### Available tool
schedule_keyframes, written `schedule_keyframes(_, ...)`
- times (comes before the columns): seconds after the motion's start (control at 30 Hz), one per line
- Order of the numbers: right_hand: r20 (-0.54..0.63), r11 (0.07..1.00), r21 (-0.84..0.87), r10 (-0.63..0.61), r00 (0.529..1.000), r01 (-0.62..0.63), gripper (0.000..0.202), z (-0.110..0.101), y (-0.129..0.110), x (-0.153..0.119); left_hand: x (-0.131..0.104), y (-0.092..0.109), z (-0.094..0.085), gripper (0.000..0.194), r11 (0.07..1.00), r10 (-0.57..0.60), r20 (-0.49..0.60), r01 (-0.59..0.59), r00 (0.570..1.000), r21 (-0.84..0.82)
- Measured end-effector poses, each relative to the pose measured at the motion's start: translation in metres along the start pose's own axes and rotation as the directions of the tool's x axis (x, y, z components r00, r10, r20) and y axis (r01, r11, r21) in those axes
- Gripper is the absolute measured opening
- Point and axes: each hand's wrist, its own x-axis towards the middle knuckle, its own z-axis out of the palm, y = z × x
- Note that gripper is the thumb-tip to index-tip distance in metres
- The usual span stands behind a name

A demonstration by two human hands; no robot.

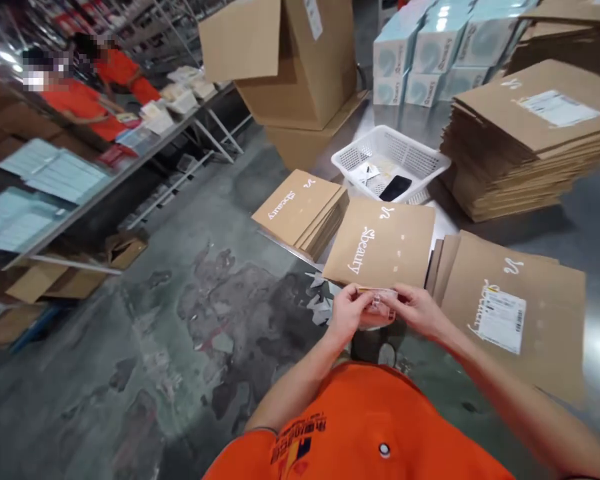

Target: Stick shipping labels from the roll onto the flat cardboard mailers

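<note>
My left hand (349,310) and my right hand (416,309) meet at the near edge of a brown cardboard mailer (405,233) printed "Sbeauty". Between them is a small clear, pinkish plastic piece (379,303), pinched at its left end by my left fingers and at its right end by my right. Its exact kind is too blurred to make out. Left of the mailer lies a short stack of similar mailers (293,207). To the right, another mailer (550,320) carries a white label (503,321).
A white plastic basket (437,162) behind the mailers holds a black phone (396,189) and papers. A tall stack of mailers (520,173) stands at right, pale blue boxes (437,53) at the back. A big open carton (300,87) is beside the table. Two people in orange work far left.
</note>
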Motion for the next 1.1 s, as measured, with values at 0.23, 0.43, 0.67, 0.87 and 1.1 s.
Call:
schedule_keyframes(0.23, -0.146, 0.975, -0.216, -0.079, 0.986, 0.046, 0.039, -0.005, 0.025, 0.075, 0.026, -0.049, -0.024, 0.046, 0.985, -0.159, -0.005, 0.159, 0.987, 0.058)
schedule_keyframes(0.43, -0.229, 0.722, -0.685, -0.093, 0.969, -0.092, 0.053, -0.026, 0.040, 0.140, -0.018, -0.099, -0.079, 0.038, 0.894, -0.442, 0.084, 0.430, 0.893, 0.123)
schedule_keyframes(0.67, -0.135, 0.590, -0.807, -0.203, 0.970, 0.011, 0.053, 0.021, 0.040, 0.146, 0.011, -0.059, -0.111, 0.042, 0.988, -0.112, -0.183, 0.130, 0.977, 0.087)
schedule_keyframes(0.87, 0.004, 0.584, -0.796, -0.254, 0.967, 0.157, 0.058, 0.033, 0.057, 0.102, 0.045, -0.022, -0.095, 0.041, 0.982, 0.017, -0.101, 0.003, 0.995, 0.190)
schedule_keyframes(1.1, -0.647, 0.790, -0.211, 0.329, 0.688, -0.576, 0.078, -0.094, 0.122, 0.001, -0.010, -0.034, -0.031, 0.054, 0.978, -0.209, 0.340, 0.202, 0.917, 0.055)
